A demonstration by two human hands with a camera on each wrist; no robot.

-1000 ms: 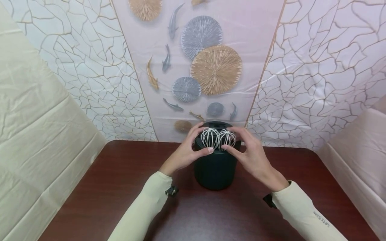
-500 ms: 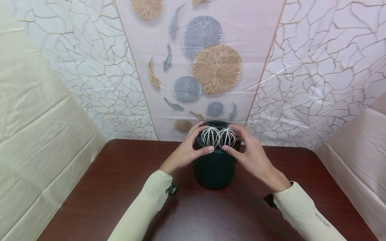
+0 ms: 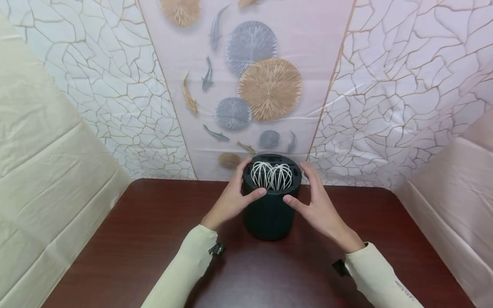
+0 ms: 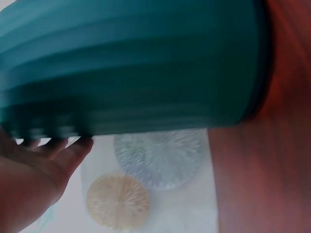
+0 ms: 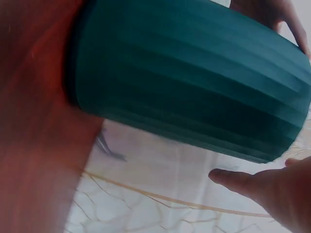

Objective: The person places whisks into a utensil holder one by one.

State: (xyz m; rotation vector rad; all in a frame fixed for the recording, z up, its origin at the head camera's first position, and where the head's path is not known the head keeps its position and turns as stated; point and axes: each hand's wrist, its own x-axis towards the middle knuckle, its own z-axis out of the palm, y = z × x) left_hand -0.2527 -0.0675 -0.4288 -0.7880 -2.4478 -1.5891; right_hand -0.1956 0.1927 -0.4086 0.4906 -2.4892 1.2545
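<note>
Two white wire whisks, the left one [image 3: 261,174] and the right one [image 3: 282,176], stand side by side, wire heads up, in a dark green utensil holder [image 3: 268,218] with a slotted black top. Their handles are hidden inside. At the holder's left rim is my left hand [image 3: 230,201], fingers spread along the side and thumb tip over the front rim. My right hand [image 3: 323,207] is spread at the holder's right side, thumb close to the front rim. In the right wrist view, a finger [image 5: 233,178] shows apart from the ribbed green wall.
The holder stands on a dark red-brown wooden table [image 3: 154,239], near its back edge. Behind it hangs a patterned wall cloth [image 3: 215,154] with discs and fish. Pale cloth panels [image 3: 50,184] flank both sides.
Both hands have let go of the whisk heads and spread outward, the right hand further. The whisks stay in the holder. The head view has shifted slightly.
</note>
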